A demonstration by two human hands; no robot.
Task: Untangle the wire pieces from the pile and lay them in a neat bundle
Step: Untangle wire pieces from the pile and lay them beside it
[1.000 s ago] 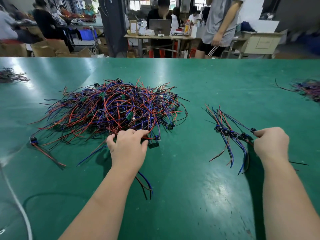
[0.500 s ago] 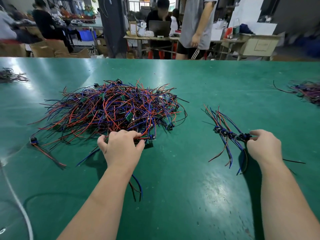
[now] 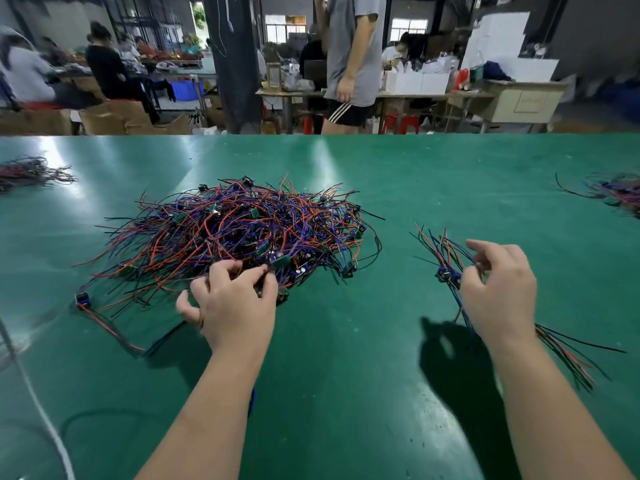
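Tangled red-blue-black pile, small aligned bundle

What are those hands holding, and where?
Right hand grips the wire bundle at its middle, by the connectors. Left hand pinches the wire pile at its near edge.

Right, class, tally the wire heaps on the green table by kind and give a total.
Large tangled pile: 1
Small bundle in the right hand: 1
Side heaps, far left and far right: 2
Total: 4
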